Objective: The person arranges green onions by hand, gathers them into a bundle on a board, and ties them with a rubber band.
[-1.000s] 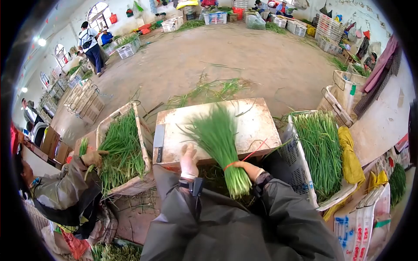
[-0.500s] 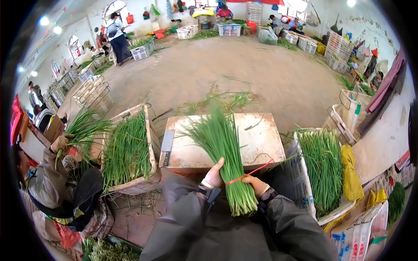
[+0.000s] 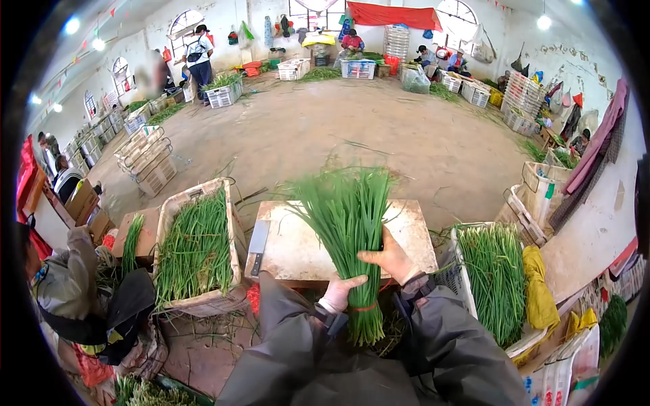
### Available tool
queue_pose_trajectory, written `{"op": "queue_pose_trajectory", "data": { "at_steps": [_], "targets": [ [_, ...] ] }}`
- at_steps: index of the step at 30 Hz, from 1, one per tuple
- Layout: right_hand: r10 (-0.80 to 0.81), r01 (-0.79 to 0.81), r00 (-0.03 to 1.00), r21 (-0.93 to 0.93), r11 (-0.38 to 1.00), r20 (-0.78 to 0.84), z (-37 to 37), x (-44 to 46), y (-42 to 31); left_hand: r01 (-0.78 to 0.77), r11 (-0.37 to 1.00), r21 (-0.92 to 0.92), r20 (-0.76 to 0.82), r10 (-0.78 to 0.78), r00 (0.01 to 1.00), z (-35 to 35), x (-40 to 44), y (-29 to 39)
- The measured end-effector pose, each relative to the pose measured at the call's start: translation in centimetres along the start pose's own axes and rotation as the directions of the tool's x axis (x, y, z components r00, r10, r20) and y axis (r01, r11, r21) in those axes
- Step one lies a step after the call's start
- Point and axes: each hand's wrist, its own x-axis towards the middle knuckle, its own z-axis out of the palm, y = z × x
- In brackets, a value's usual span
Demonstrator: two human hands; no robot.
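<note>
A thick bunch of chives (image 3: 349, 227) stands nearly upright in front of me, leaf tips away and pale cut ends toward my lap. Low on the stems, a red band (image 3: 364, 308) circles it. My left hand (image 3: 340, 292) is closed round the stems just above the band. Higher up, my right hand (image 3: 393, 257) grips the bunch from the right, thumb across its front. Behind the bunch is a worn white board (image 3: 298, 237), with a cleaver (image 3: 258, 245) lying along its left edge.
On the left stands a crate (image 3: 233, 223) of loose chives; on the right, another crate (image 3: 467, 271) holds more. A yellow cloth (image 3: 539, 284) hangs on the right crate's side. A seated co-worker (image 3: 68, 284) is at far left. Stacked crates (image 3: 152, 166) stand beyond.
My right hand has left the red band's loose end and moved up onto the leaves. The bunch is more upright. The co-worker's raised handful of chives is now lower.
</note>
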Motion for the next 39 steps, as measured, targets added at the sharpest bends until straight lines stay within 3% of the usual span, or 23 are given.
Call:
{"op": "queue_pose_trajectory", "data": {
  "at_steps": [2,5,6,7,9,10,12,13,15,17,18,19,21,23,24,25,27,29,31,35,39],
  "targets": [
    [-0.024,0.024,0.992,0.003,1.000,-0.121,0.8,0.6,-1.7,-0.014,0.999,0.038,0.018,0.013,1.000,0.5,-0.3,0.3],
    [-0.005,-0.008,0.988,-0.084,0.996,-0.152,-0.8,2.9,-0.2,-0.022,0.998,0.061,0.031,0.021,0.999,0.5,-0.2,0.3],
    [0.093,-0.097,0.961,-0.002,0.995,-0.260,-0.5,2.8,-1.2,-0.020,0.999,0.043,0.035,0.018,0.999,0.4,0.0,0.2],
    [0.106,-0.071,0.936,0.115,0.991,-0.337,-0.7,2.9,-1.0,-0.019,1.000,0.023,0.038,0.018,0.999,0.2,0.1,0.1],
    [0.142,-0.080,0.887,0.155,0.985,-0.440,-3.7,3.8,2.3,-0.024,1.000,-0.020,0.094,0.026,0.995,-0.1,0.5,-0.1],
    [0.042,-0.005,0.874,0.078,0.997,-0.483,-4.1,2.7,0.8,-0.009,0.999,-0.048,0.097,0.013,0.995,0.0,0.5,0.3],
    [0.135,-0.076,0.849,0.135,0.988,-0.511,-6.1,1.5,0.6,0.056,0.988,-0.142,0.062,-0.048,0.997,0.0,0.0,1.2],
    [0.326,-0.228,0.815,0.253,0.940,-0.478,-7.8,1.5,2.5,0.009,0.988,-0.153,0.020,-0.006,1.000,-0.5,0.3,1.0],
    [0.232,-0.283,0.843,-0.035,0.958,-0.485,-10.7,-0.7,6.5,0.017,0.973,-0.232,-0.052,-0.030,0.998,-1.3,0.7,1.4],
    [0.094,-0.204,0.934,-0.297,0.933,-0.346,-15.3,-3.9,13.8,-0.101,0.941,-0.324,-0.066,0.084,0.994,-1.0,0.3,3.0],
    [-0.041,-0.165,0.935,-0.533,0.830,-0.353,-16.8,-6.0,17.4,-0.197,0.923,-0.330,-0.134,0.161,0.978,-1.0,0.4,3.4],
    [0.091,-0.311,0.911,-0.527,0.791,-0.402,-18.7,-7.8,20.1,-0.251,0.897,-0.365,-0.140,0.213,0.967,-1.4,0.4,3.8],
    [0.061,-0.328,0.909,-0.617,0.715,-0.412,-17.6,-10.5,20.4,-0.312,0.870,-0.382,-0.241,0.232,0.942,-1.7,0.4,4.5],
    [0.027,-0.324,0.881,-0.562,0.761,-0.472,-19.3,-10.9,23.9,-0.293,0.883,-0.367,-0.270,0.200,0.942,-2.4,0.3,5.0],
    [0.074,-0.311,0.870,-0.428,0.849,-0.487,-18.3,-10.5,21.3,-0.237,0.881,-0.409,-0.185,0.174,0.967,-2.5,0.4,5.3],
    [0.115,-0.285,0.860,-0.282,0.916,-0.497,-14.6,-8.4,16.8,-0.259,0.894,-0.366,-0.242,0.177,0.954,-2.6,0.8,4.9],
    [-0.024,-0.113,0.900,-0.286,0.952,-0.435,-12.1,-4.8,11.4,-0.339,0.914,-0.223,-0.240,0.286,0.928,-1.3,0.6,5.2],
    [-0.042,-0.031,0.913,-0.173,0.984,-0.407,-7.1,-1.7,2.7,-0.372,0.925,-0.075,-0.298,0.335,0.894,-0.4,1.3,4.0],
    [-0.165,0.095,0.918,-0.205,0.974,-0.360,-3.9,0.6,-3.3,-0.328,0.944,-0.037,-0.245,0.310,0.919,1.3,0.7,4.6],
    [-0.359,0.299,0.931,-0.427,0.853,-0.065,0.2,4.1,-11.5,-0.267,0.964,-0.008,-0.173,0.262,0.949,2.1,1.6,2.4],
    [-0.314,0.327,0.944,-0.416,0.848,0.103,1.1,6.7,-13.8,-0.200,0.979,0.034,-0.112,0.203,0.973,2.8,1.6,1.4]
  ]
}}
